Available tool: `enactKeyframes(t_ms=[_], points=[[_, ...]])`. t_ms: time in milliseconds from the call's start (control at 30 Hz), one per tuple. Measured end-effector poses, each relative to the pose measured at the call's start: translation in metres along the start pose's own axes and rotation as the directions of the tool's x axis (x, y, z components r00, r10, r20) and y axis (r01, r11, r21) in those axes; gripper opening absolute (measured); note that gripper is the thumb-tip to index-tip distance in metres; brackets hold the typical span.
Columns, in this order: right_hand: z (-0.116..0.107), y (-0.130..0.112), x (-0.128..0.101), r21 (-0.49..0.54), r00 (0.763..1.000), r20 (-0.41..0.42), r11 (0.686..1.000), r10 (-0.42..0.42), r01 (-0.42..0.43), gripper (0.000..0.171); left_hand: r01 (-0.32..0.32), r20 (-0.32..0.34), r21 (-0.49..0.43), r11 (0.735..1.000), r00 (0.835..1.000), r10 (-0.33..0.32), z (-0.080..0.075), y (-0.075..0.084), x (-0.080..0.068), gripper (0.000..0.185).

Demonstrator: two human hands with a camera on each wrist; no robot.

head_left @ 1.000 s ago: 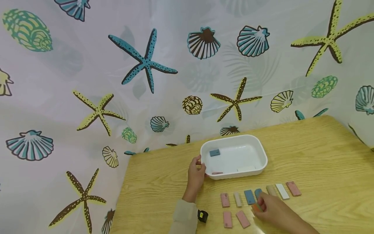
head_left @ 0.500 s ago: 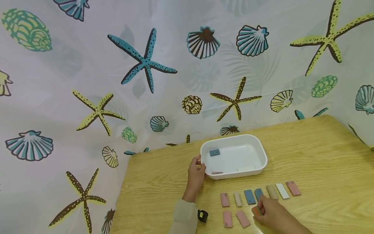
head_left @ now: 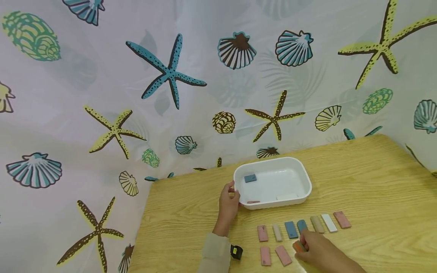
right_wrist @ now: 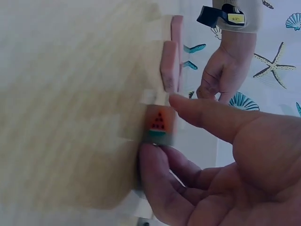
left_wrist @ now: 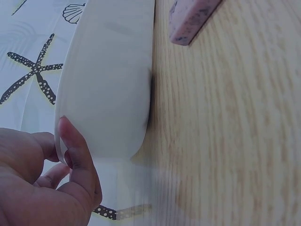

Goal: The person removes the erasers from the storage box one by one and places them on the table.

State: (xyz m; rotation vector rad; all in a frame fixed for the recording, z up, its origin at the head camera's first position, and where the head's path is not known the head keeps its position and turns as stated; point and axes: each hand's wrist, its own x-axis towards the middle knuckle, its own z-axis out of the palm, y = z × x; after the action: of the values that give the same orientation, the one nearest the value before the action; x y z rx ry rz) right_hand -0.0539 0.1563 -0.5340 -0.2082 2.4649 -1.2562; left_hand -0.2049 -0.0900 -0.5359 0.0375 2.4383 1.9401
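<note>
My left hand [head_left: 228,206] grips the left rim of a white plastic tray [head_left: 269,206]; in the left wrist view its thumb and fingers [left_wrist: 77,150] curl over that rim. Inside the tray lie a blue eraser [head_left: 250,178] and a pink one at the near left corner. My right hand [head_left: 319,248] pinches an eraser [right_wrist: 160,123] with a watermelon-slice print between thumb and fingers, low over the table. Just beyond that hand sits a rounded blue eraser [head_left: 302,226], with a flat blue eraser [head_left: 291,229] to its left.
More erasers lie on the wooden table [head_left: 177,227]: pink [head_left: 263,232], cream [head_left: 277,232], tan [head_left: 317,224], white [head_left: 329,222] and another pink [head_left: 342,219]. Nearer lie two pink erasers [head_left: 283,255]. A shell-patterned curtain [head_left: 205,125] hangs behind the table.
Almost nothing differs. My right hand has shifted slightly while pinching the watermelon-print eraser, uncovering more of the tan and rounded blue erasers. My left hand stays on the tray rim.
</note>
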Motion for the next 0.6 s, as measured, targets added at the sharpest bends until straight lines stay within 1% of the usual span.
enactKeyframes(t_ms=[67,133,233,267,333,367,400,467,567,600], points=[[-0.005,-0.004,-0.002,-0.008,1.0,0.022,1.0,-0.016,0.016,0.029,0.003,-0.004,0.007,1.0,1.0,-0.003,0.001,-0.007,0.003,0.041],[-0.012,-0.01,-0.003,-0.029,0.999,0.023,0.999,-0.044,0.044,0.028,0.013,-0.005,0.017,1.0,1.0,-0.013,0.001,-0.01,0.004,0.041],[-0.026,-0.023,0.0,-0.067,0.99,0.01,0.988,-0.139,0.139,0.029,0.029,-0.011,0.03,0.999,1.0,-0.029,0.002,-0.011,0.005,0.04],[-0.032,-0.029,0.003,-0.085,0.986,-0.006,0.982,-0.169,0.168,0.029,0.03,-0.012,0.03,0.999,0.999,-0.029,0.002,-0.01,0.005,0.04],[-0.046,-0.041,0.011,-0.122,0.968,-0.042,0.963,-0.246,0.239,0.029,0.031,-0.012,0.029,0.999,0.999,-0.031,0.001,-0.009,0.006,0.04],[-0.053,-0.048,0.015,-0.141,0.961,-0.057,0.955,-0.27,0.26,0.029,0.033,-0.012,0.027,0.999,0.999,-0.033,0.001,-0.008,0.006,0.041],[-0.061,-0.055,0.02,-0.149,0.957,-0.071,0.951,-0.283,0.27,0.028,0.034,-0.01,0.025,0.999,0.999,-0.034,0.001,-0.007,0.006,0.041],[-0.075,-0.069,0.03,-0.198,0.94,-0.111,0.934,-0.322,0.297,0.024,0.035,-0.005,0.022,0.999,0.999,-0.035,0.001,-0.006,0.005,0.041],[-0.091,-0.086,0.046,-0.279,0.915,-0.14,0.901,-0.379,0.331,0.021,0.034,-0.004,0.023,0.999,0.999,-0.034,0.0,-0.006,0.004,0.041],[-0.095,-0.091,0.052,-0.31,0.903,-0.141,0.885,-0.405,0.348,0.021,0.034,-0.005,0.024,0.999,0.999,-0.034,0.0,-0.006,0.004,0.041]])
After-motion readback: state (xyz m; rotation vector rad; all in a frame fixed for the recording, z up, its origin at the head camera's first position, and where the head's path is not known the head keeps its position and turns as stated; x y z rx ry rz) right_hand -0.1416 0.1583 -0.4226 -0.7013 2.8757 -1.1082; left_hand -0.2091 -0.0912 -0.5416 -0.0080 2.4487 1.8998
